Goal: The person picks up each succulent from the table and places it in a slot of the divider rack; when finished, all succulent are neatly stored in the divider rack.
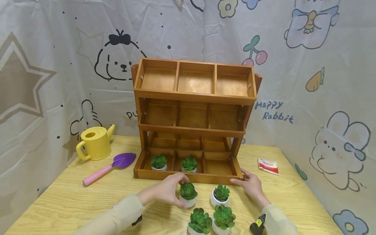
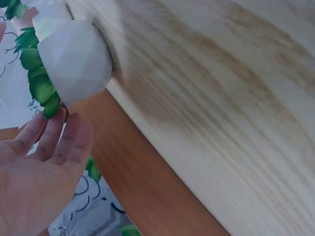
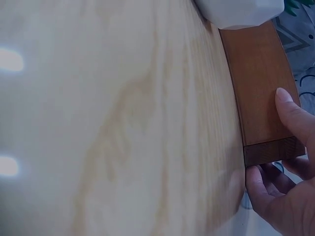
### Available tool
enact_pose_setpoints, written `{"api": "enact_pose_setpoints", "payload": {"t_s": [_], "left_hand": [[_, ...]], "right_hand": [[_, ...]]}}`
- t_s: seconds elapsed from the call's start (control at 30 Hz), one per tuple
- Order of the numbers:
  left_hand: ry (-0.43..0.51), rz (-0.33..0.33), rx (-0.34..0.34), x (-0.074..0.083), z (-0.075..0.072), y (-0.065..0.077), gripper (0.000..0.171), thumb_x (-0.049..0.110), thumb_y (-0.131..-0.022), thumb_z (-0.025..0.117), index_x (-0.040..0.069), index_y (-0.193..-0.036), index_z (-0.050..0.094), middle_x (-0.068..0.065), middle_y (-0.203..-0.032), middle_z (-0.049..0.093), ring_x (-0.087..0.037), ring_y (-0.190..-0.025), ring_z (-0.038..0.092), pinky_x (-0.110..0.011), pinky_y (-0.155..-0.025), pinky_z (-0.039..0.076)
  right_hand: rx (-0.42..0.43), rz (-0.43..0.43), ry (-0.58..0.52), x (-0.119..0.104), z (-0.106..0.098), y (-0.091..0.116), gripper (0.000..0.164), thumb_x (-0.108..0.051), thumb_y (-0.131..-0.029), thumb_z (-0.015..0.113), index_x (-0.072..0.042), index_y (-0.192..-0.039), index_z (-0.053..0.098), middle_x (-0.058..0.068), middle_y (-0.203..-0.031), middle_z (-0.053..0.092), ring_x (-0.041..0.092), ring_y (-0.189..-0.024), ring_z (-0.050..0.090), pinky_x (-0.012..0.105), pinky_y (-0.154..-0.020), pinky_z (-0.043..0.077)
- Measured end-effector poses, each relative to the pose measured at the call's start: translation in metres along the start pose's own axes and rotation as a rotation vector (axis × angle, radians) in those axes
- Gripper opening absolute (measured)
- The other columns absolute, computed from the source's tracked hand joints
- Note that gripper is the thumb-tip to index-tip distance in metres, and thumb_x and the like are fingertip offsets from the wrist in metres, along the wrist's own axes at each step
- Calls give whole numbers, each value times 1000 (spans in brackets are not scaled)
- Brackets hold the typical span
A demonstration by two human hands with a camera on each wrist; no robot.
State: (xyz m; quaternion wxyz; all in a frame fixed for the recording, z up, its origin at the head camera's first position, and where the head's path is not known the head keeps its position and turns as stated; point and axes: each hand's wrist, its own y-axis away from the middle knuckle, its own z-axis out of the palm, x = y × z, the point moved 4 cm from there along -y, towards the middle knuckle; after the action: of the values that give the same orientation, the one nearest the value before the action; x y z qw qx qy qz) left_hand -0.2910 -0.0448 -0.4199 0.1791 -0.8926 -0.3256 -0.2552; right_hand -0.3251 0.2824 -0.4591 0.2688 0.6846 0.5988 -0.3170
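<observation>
A brown wooden shelf point(image 1: 205, 179) with stepped, divided trays stands on the table. Just in front of it, my left hand point(image 1: 164, 191) curves its thumb and fingers about a small potted succulent point(image 1: 188, 192). In the left wrist view the fingertips touch the leaves beside a white faceted pot point(image 2: 76, 61). My right hand point(image 1: 252, 186) grips the shelf's lower right front corner, its thumb point(image 3: 288, 105) on the front board and the other fingers around the end. Two potted succulents, one at left point(image 1: 159, 162) and one in the middle point(image 1: 189, 164), sit in the bottom front compartments.
Three more potted succulents, one behind point(image 1: 221, 195) and two nearer point(image 1: 199, 221) point(image 1: 223, 218), stand between my hands. Left of the shelf are a yellow watering can point(image 1: 97, 143) and a purple trowel with a pink handle point(image 1: 110, 168). A red-and-white packet point(image 1: 268, 166) lies at right.
</observation>
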Motion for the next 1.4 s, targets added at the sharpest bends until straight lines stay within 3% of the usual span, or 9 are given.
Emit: {"api": "enact_pose_setpoints", "payload": {"t_s": [0.57,1.4], "left_hand": [[36,-75,-8,-13,12,-12,62,24,-66,87,8,-117,54,-2,-111,59,-16,-98,57,-26,-83,50],[73,-55,-41,-16,14,-19,55,22,-64,89,11,-110,60,1,-103,65,-4,-86,59,-19,-77,50]], "right_hand": [[8,16,-16,4,1,-2,90,-47,-78,76,2,-144,38,32,-136,47,47,-125,47,56,-101,40],[6,16,-16,0,0,2,91,-48,-77,76,3,-143,39,34,-135,47,48,-125,46,58,-101,39]]}}
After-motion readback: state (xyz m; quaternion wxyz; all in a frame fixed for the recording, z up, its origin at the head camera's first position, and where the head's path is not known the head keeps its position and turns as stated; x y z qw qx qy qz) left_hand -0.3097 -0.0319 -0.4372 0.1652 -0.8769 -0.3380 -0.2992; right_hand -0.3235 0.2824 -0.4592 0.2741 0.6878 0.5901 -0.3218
